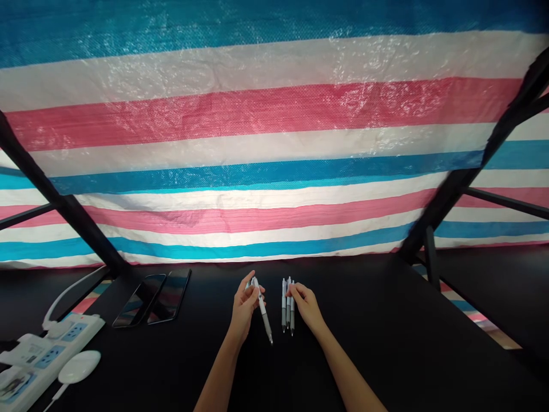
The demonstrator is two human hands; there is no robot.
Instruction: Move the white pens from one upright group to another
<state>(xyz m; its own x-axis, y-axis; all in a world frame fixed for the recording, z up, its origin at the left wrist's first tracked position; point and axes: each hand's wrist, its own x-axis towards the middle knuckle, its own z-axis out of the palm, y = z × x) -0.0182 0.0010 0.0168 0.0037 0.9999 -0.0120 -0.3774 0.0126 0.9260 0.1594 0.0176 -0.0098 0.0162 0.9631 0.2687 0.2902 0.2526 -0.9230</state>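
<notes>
Left fingers closed round the upper part of one pen, tip angled down; this grip presumably leaves the writing end free. Right fingers pinch at the tops of the grouped pens, which lie side by side on the desk, tips toward the person, probably to align them. No lettering legible on any pen.

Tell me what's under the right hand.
At the fingertips of the right hand lies the row's rightmost pen, its upper barrel partly hidden; anything beneath the palm is covered.
</notes>
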